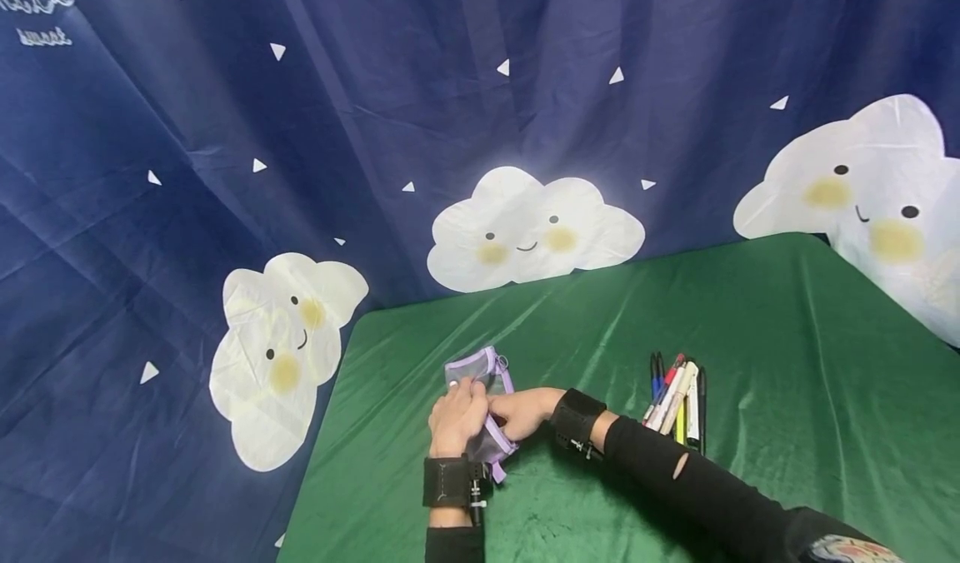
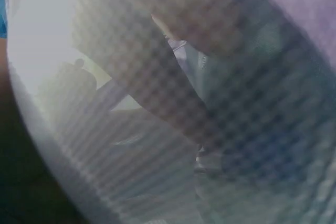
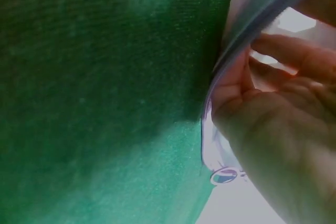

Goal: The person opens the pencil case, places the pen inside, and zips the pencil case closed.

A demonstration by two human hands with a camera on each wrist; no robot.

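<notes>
A see-through mesh zip pouch point(image 1: 465, 369) with light purple edging stands above the green cloth, in the head view's lower middle. My left hand point(image 1: 457, 417) grips its near left side, fingers over the mesh. From the right, my right hand point(image 1: 521, 411) reaches into the pouch's unzipped mouth. In the right wrist view the right hand's fingers point(image 3: 294, 56) are loosely bent inside the opening, and no object shows between them. A round zipper pull point(image 3: 224, 176) hangs at one end. Blurred mesh point(image 2: 157, 103) fills the left wrist view, hiding the left fingertips.
Several pens and markers point(image 1: 678, 396) lie in a loose bunch on the green cloth point(image 1: 600, 496), right of the pouch, partly behind the right forearm point(image 1: 675, 463). Behind the table hangs a dark blue curtain point(image 1: 465, 113) with smiling clouds.
</notes>
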